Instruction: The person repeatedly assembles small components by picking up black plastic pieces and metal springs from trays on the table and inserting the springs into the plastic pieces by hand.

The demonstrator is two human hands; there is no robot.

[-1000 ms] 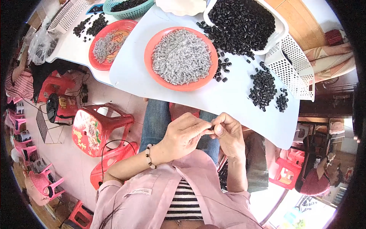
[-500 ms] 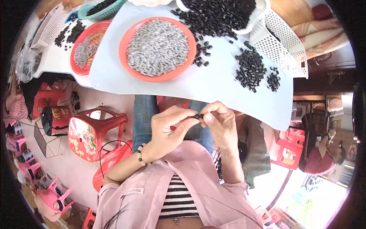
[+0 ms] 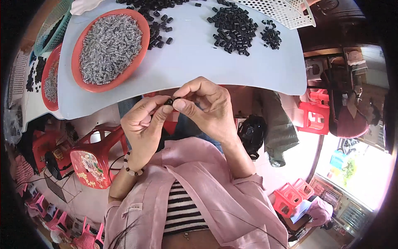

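My left hand [image 3: 143, 120] and my right hand [image 3: 207, 106] meet in front of the table's near edge. Thumb and fingers of both pinch a tiny black piece [image 3: 169, 101], largely covered by the fingertips. Just beyond them stands an orange-red bowl [image 3: 99, 86], heaped with small silvery pieces [image 3: 112, 47] that look like springs. Short black cylindrical pieces lie on the pale tabletop [image 3: 182, 62]: a large pile [image 3: 234, 29], a smaller pile [image 3: 271, 35] of finer bits to its right, and a scatter [image 3: 159, 35] beside the bowl.
A white perforated basket [image 3: 286, 14] stands at the far right of the table. On the left are a teal basket [image 3: 52, 35] and another red bowl [image 3: 46, 89]. Red stools [image 3: 93, 159] stand on the floor to my left, others [image 3: 313, 116] to the right.
The whole view has shifted, so the table and bowl sit further left and higher. My hands appear further left and up, still pinched together on the small black piece.
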